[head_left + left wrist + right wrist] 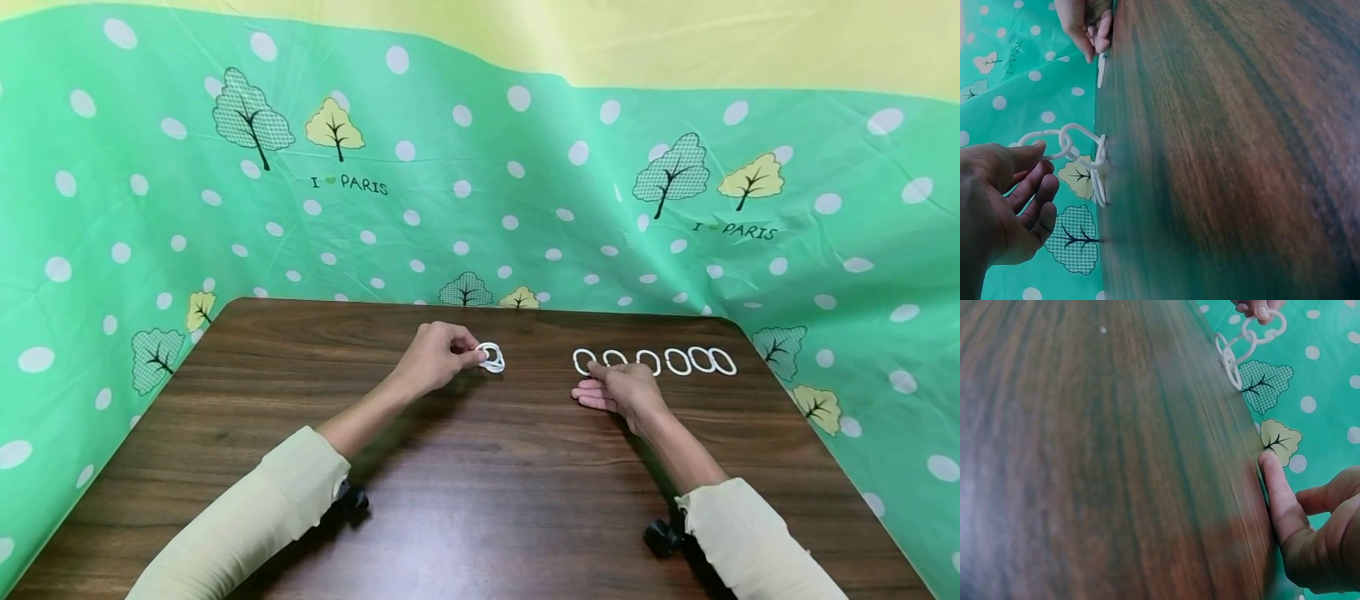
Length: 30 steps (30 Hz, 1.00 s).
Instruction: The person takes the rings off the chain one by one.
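Observation:
In the head view my left hand (pixel 437 358) pinches one end of a short chain of white oval links (pixel 498 365) over the tabletop. The left wrist view shows the pinched link (pixel 1044 132) raised between thumb and index finger, with linked ovals hanging from it down to the table. My right hand (pixel 628 392) lies low by a row of loose white oval links, fingers pointing left. Its index fingertip is at the leftmost link (pixel 576 362); whether they touch cannot be told. That hand's thumb and index finger stand apart in the right wrist view, with no link visible between them.
The loose links run rightward in a row along the back right of the dark wooden table (pixel 487 500); the rightmost ones (pixel 733 365) sit close together. A green dotted cloth (pixel 450 158) rises behind the table and along both sides. Dark devices (pixel 663 537) are strapped at both wrists.

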Tool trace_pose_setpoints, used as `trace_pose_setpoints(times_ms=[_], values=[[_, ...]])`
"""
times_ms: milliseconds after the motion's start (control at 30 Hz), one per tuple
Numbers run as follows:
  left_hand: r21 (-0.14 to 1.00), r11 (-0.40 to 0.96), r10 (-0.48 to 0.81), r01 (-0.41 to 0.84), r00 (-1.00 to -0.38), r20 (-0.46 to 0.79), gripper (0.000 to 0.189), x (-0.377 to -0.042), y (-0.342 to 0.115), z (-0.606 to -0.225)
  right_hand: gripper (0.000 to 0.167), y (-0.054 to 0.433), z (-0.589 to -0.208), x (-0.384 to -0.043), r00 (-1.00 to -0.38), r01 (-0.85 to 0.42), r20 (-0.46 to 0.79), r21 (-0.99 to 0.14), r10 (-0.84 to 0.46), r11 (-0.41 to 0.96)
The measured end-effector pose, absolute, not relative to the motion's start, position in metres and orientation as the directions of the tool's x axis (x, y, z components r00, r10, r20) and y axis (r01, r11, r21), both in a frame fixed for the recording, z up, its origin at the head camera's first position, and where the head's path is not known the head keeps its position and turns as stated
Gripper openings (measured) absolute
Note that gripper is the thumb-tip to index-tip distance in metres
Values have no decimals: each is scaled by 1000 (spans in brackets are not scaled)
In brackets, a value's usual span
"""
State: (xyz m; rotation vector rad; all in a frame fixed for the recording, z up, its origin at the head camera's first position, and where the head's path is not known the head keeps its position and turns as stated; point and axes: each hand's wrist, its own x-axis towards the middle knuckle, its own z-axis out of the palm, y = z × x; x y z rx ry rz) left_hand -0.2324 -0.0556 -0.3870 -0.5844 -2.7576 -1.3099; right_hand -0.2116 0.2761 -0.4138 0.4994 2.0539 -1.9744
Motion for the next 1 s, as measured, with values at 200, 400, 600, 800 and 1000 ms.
trace_pose_setpoints(times_ms=[200,400,600,800,1000], values=[[742,571,319,352,-928,194,9,-231,-56,-389,23,266,-410,-212,-938,346,-344,-937,44,50],[741,562,334,368,-920,203,9,-231,-54,-390,30,254,-403,-216,-963,269,-269,-961,18,67],[738,561,337,375,-918,210,9,-235,-50,-389,29,238,-395,-221,-979,191,-196,-977,-47,94],[730,567,345,381,-915,210,10,-236,-45,-387,23,215,-389,-224,-985,87,-111,-980,-131,180],[741,560,340,371,-918,202,10,-236,-45,-386,27,192,-379,-230,-981,-57,-1,-954,-193,296]])
